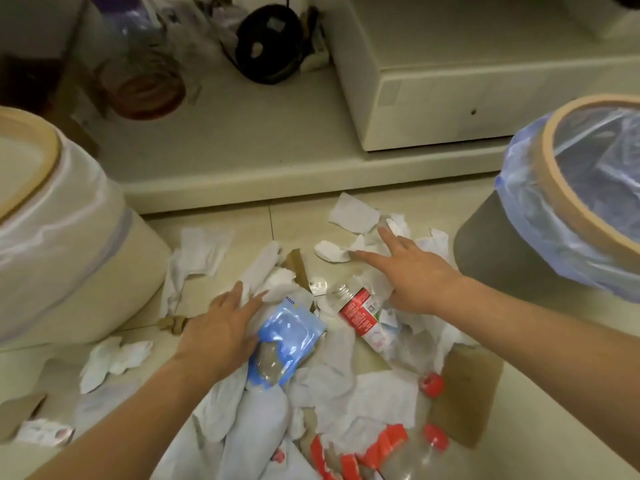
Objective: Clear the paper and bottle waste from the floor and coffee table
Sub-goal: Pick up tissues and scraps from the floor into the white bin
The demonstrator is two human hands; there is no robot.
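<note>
A heap of crumpled white paper tissues (349, 386) covers the tiled floor in front of me. A clear plastic bottle with a red label (360, 311) lies in the middle of the heap. More red-capped bottles (415, 448) lie at the near edge. A blue plastic pouch (287, 337) lies beside my left hand (221, 327), which rests flat on the tissues with fingers spread. My right hand (412, 271) reaches over the far tissues (356, 216), fingers apart, holding nothing.
A white bin with a clear liner (72, 244) stands at the left. A grey bin with a blue liner (554, 216) stands at the right. A low cream coffee table (263, 168) lies ahead, carrying a box, jars and a black object. Cardboard pieces (471, 393) lie on the floor.
</note>
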